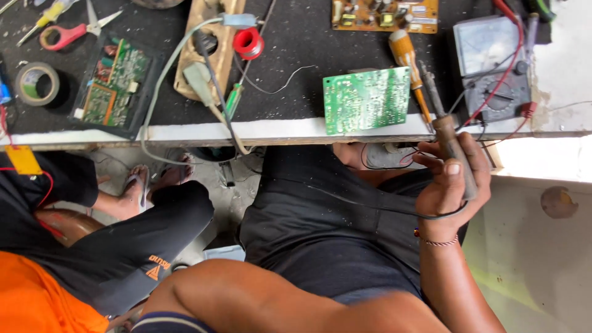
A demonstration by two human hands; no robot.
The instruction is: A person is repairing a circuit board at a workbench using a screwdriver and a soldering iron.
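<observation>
My right hand (450, 188) is closed around the brown wooden handle of a soldering iron (453, 151), held just below the bench edge; its dark tip points up past the edge, and its black cord loops under my wrist across my lap. A green circuit board (366, 100) lies solder side up on the black bench mat (296, 74), left of the iron's tip. Part of my left hand (350, 155) shows under the bench edge beside a grey object (385, 157); its fingers are hidden. A bare arm (265, 299) crosses the foreground.
An orange-handled screwdriver (404, 52), a grey multimeter (493, 68) with red leads, a red solder spool (248, 43), a tape roll (37, 83), red-handled scissors (68, 34) and a second board (116, 83) lie on the bench. Another person in orange and black (92, 259) sits at left.
</observation>
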